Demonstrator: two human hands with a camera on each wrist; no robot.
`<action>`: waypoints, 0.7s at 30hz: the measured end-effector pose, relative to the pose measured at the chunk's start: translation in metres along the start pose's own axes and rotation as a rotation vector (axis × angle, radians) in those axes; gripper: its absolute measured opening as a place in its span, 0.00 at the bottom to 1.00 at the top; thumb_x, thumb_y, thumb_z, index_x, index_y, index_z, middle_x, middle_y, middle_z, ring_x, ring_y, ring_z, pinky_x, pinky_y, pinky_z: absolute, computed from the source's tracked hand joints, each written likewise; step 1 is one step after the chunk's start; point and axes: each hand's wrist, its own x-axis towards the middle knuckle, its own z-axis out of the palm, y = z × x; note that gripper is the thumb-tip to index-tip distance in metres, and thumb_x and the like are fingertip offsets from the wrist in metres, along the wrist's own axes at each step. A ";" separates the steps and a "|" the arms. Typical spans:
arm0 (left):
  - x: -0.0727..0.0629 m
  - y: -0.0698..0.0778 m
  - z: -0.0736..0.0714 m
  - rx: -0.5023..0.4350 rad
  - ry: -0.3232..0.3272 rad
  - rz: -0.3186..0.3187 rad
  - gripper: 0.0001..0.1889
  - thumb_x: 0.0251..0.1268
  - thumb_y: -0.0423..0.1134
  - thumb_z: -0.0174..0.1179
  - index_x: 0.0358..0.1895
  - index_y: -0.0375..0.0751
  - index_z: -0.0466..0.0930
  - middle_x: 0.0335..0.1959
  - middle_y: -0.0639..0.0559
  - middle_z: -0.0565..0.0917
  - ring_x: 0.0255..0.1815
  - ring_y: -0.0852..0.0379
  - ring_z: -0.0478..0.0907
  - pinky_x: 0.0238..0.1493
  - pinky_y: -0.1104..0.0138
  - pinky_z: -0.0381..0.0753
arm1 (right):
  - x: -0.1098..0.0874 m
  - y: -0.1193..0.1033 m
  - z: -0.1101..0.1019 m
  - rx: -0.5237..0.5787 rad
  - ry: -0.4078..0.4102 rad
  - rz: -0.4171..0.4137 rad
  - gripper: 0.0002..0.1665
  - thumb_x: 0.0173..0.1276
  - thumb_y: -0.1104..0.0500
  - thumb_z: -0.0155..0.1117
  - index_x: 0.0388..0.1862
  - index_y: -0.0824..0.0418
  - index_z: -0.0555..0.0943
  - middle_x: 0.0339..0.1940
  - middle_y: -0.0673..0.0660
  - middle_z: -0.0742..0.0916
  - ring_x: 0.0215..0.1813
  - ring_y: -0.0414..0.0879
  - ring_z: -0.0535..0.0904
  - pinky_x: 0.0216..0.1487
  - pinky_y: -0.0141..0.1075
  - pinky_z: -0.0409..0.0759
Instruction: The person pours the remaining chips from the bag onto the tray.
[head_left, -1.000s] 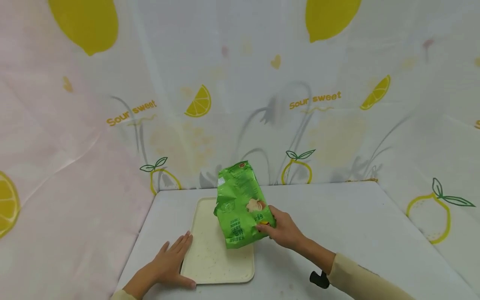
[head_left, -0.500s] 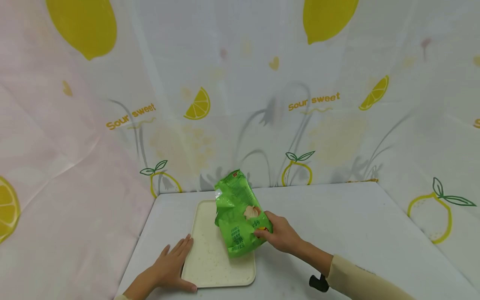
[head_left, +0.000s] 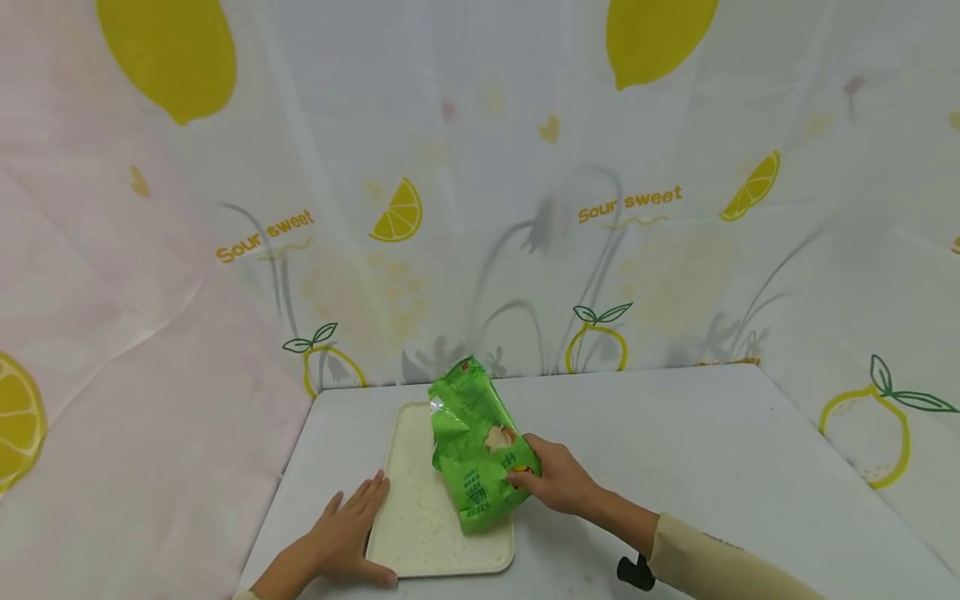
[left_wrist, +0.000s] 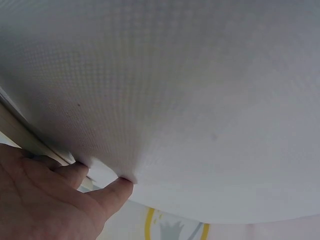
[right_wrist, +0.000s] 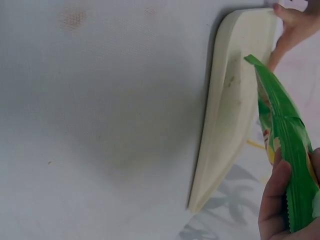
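A green snack bag (head_left: 472,450), crinkled and printed with a pale food picture, tilts over a cream tray (head_left: 412,533). My right hand (head_left: 558,473) pinches its right edge between thumb and fingers; in the right wrist view the bag (right_wrist: 287,125) appears edge-on, gripped along its serrated seam. Small crumbs dot the tray's surface. At the tray's left side my left hand (head_left: 341,529) lies with fingers spread and straight, touching the tray's edge, the thumb at its near left corner. From the left wrist, the hand (left_wrist: 60,200) shows its fingertips down on the white tabletop.
The tray stands on a white table (head_left: 660,467), backed by a lemon-print curtain (head_left: 487,208) that also hangs at both sides. A dark fitting (head_left: 636,573) sits under the right forearm. Little specks (right_wrist: 74,17) mark the tabletop.
The green bag has come down and slightly nearer, its lower end now closer over the tray, with my right hand lowering along with it. My left hand stays at the tray's edge.
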 end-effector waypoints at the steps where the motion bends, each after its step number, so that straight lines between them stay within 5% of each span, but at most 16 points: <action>1: 0.000 0.000 0.001 -0.001 0.001 -0.002 0.74 0.34 0.81 0.65 0.77 0.30 0.48 0.79 0.33 0.52 0.78 0.32 0.53 0.66 0.27 0.51 | 0.000 0.000 0.000 0.000 0.003 -0.005 0.21 0.67 0.53 0.68 0.54 0.61 0.77 0.31 0.47 0.84 0.27 0.33 0.74 0.27 0.29 0.75; 8: -0.001 0.002 -0.001 -0.004 0.006 0.002 0.74 0.34 0.81 0.65 0.77 0.30 0.48 0.79 0.33 0.52 0.78 0.33 0.52 0.66 0.27 0.51 | 0.001 -0.002 -0.005 -0.003 0.023 -0.037 0.22 0.67 0.53 0.68 0.54 0.63 0.77 0.30 0.47 0.84 0.27 0.32 0.73 0.26 0.29 0.75; 14: -0.002 0.003 -0.002 0.003 0.001 -0.002 0.74 0.34 0.81 0.64 0.78 0.30 0.47 0.79 0.33 0.51 0.78 0.32 0.52 0.67 0.28 0.51 | 0.002 -0.005 -0.009 0.058 0.161 -0.074 0.25 0.66 0.54 0.70 0.57 0.63 0.75 0.33 0.50 0.84 0.29 0.35 0.75 0.28 0.30 0.76; 21: -0.001 0.001 0.001 -0.009 -0.009 -0.009 0.74 0.34 0.81 0.65 0.78 0.30 0.47 0.80 0.34 0.51 0.78 0.33 0.52 0.67 0.28 0.51 | -0.001 -0.002 -0.002 0.014 0.044 -0.047 0.23 0.68 0.52 0.68 0.56 0.62 0.77 0.32 0.48 0.84 0.29 0.33 0.74 0.29 0.29 0.75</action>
